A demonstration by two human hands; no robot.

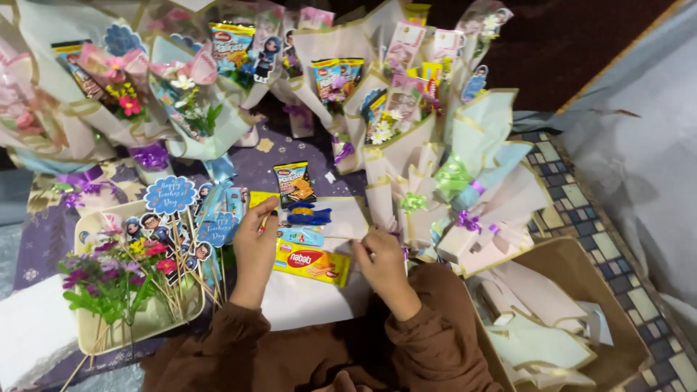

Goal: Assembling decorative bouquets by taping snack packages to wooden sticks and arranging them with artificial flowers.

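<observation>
The left hand rests, fingers curled, on the left edge of a small cluster of snack packets; whether it pinches anything I cannot tell. The right hand has its fingertips pressed together on a thin wooden skewer that runs left toward a light blue packet. Just near of that lies a flat yellow wafer packet, and just far of it a dark blue ribbon bow and a small dark biscuit packet, all on a sheet of pale cream wrapping paper.

Left stands a cream tray of artificial flowers and paper picks. Far off, finished paper-wrapped bouquets stand in rows; right, a cardboard box of folded paper waits. Judging by this, many bouquets are done, this one barely begun.
</observation>
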